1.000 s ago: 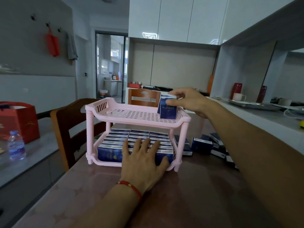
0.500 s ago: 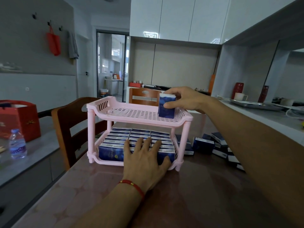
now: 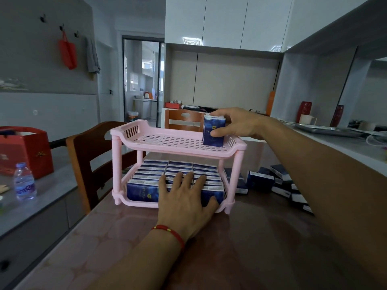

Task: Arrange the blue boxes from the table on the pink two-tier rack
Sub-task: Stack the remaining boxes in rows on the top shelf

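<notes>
The right hand pinches a box upright at the rack top's right end; the left hand, fingers spread, steadies the full lower tier.

Dim, bluish indoor light. Daylight glows through the doorway at eleven o'clock; glare patches mark the white cabinets at twelve. Wide-angle bending warps the edges. The near forearm at four o'clock looks soft.

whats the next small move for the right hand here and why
Probably let go of the blue box and reach for another from the pile. The right hand holds it upright at the right end of the rack's otherwise bare top shelf; the bottom shelf is full.
</notes>
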### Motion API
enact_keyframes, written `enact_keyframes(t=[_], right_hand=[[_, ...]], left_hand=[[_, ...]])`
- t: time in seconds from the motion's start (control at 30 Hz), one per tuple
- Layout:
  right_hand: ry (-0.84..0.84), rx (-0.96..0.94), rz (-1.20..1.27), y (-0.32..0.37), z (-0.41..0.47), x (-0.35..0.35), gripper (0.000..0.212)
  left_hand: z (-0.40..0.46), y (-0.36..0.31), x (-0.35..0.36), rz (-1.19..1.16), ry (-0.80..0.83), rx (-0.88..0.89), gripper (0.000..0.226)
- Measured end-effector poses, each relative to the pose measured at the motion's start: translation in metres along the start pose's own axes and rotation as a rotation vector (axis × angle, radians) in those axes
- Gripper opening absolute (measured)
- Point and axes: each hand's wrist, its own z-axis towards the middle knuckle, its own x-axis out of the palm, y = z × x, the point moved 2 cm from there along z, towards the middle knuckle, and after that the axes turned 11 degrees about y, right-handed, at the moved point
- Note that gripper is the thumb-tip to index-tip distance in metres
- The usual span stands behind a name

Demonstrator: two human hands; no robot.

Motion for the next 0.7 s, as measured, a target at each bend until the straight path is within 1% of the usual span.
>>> enact_keyframes(t=[0.17,0.23,0.3,0.37,0.47,0.53,0.6,0.7], right_hand=[[-0.035,0.033,0.005,-0.004,-0.002,-0.001,0.059],[-0.104,0.023,0.002,-0.008,-0.009,-0.005,0.056],[-0.212,0.005,0.005,-0.017,-0.023,-0.008,0.05],[-0.35,-0.009,0.003,-0.032,-0.046,-0.01,0.04],[-0.509,0.017,-0.074,-0.066,-0.09,-0.007,0.025],[-0.547,0.102,-0.151,-0.094,-0.124,0.0,0.019],[-0.562,0.204,-0.274,-0.119,-0.16,0.007,0.018],[-0.622,0.336,-0.496,-0.151,-0.205,0.016,0.018]], left_hand=[[-0.001,0.0,0.001,-0.015,-0.029,-0.002,0.076],[-0.003,0.0,-0.001,-0.047,-0.074,0.002,0.08],[-0.003,-0.002,-0.004,-0.079,-0.119,0.035,0.079],[-0.004,-0.004,-0.007,-0.102,-0.185,0.1,0.067],[-0.007,-0.008,-0.011,-0.134,-0.299,0.202,0.038],[-0.011,-0.011,-0.013,-0.158,-0.357,0.264,0.021],[-0.016,-0.016,-0.015,-0.17,-0.395,0.351,0.01],[-0.026,-0.031,-0.018,-0.149,-0.413,0.51,0.008]])
